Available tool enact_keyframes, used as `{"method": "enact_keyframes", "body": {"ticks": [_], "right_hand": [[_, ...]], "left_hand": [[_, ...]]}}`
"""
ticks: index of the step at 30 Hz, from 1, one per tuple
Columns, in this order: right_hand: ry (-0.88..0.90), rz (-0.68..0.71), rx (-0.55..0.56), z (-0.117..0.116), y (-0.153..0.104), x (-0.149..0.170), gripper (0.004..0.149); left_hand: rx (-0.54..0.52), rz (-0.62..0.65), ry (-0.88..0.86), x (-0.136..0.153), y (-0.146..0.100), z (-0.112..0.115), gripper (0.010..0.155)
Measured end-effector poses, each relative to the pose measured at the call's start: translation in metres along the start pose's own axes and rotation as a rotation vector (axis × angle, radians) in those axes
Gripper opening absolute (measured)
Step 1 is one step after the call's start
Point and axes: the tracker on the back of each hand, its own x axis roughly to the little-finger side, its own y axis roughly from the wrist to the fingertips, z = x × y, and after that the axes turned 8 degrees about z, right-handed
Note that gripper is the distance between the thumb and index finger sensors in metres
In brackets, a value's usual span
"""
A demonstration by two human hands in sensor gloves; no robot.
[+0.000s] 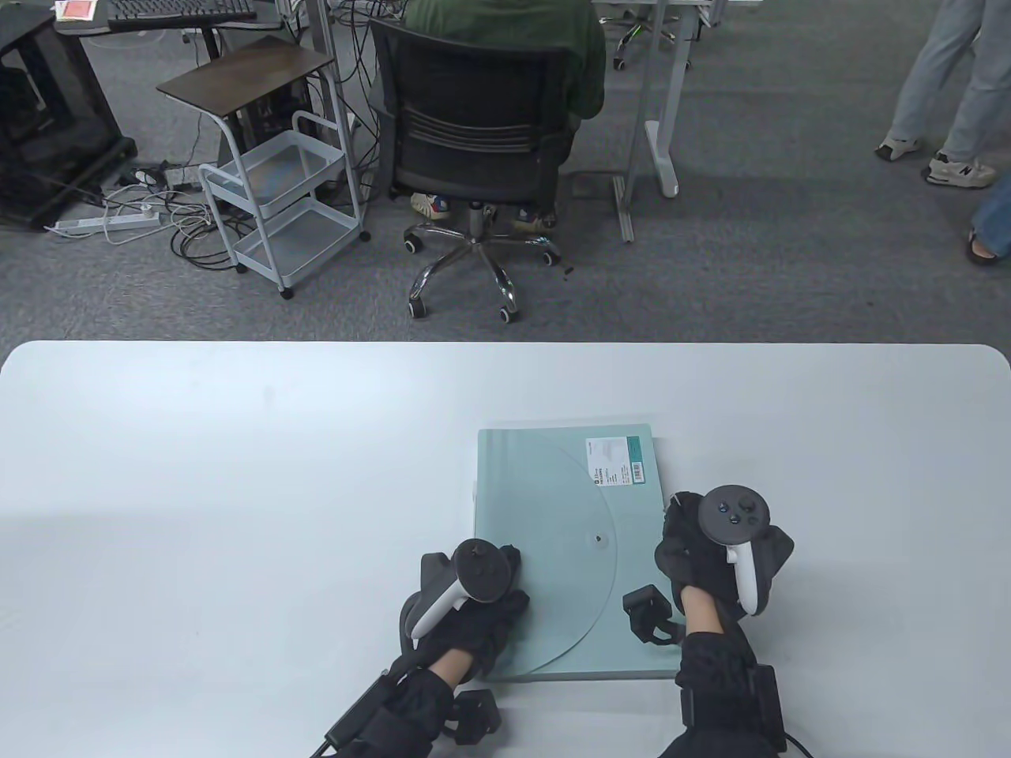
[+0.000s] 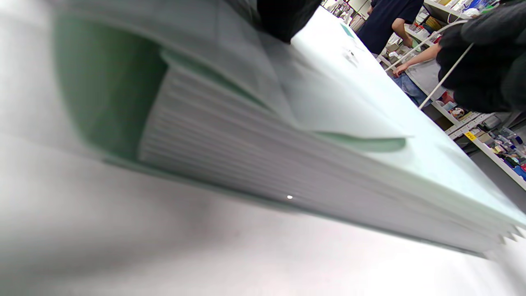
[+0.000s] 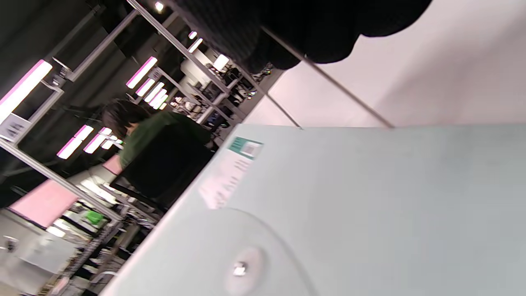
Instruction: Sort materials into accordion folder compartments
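Observation:
A pale green accordion folder lies flat and closed on the white table, its round flap fastened by a snap button and a white label at its far right. My left hand rests on its near left corner. The left wrist view shows the pleated side close up, with my left fingers on the cover. My right hand is curled against the folder's right edge. The right wrist view shows the cover and my right fingers above it. No loose materials show.
Beyond the table's far edge a person sits in a black office chair. A white trolley stands to its left on the grey carpet, and people stand at the far right.

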Motion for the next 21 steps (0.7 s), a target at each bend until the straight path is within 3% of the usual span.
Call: {"method": "enact_keyframes", "body": {"ticks": [3, 6, 14, 21], "right_hand": [[0.054, 0.014, -0.025, 0.0, -0.001, -0.004, 0.037], [0.137, 0.002, -0.125, -0.005, 0.001, -0.002, 0.037], [0.252, -0.03, -0.161, -0.01, 0.001, -0.003, 0.037], [0.169, -0.004, -0.17, -0.024, -0.002, -0.017, 0.037]], "left_hand": [[-0.001, 0.0, 0.001, 0.0, 0.0, 0.0, 0.062], [0.0, -0.001, 0.006, 0.0, 0.0, 0.0, 0.062], [0.001, -0.001, 0.002, 0.001, 0.0, 0.0, 0.062], [0.009, -0.001, 0.021, 0.001, 0.001, 0.001, 0.062]]}}
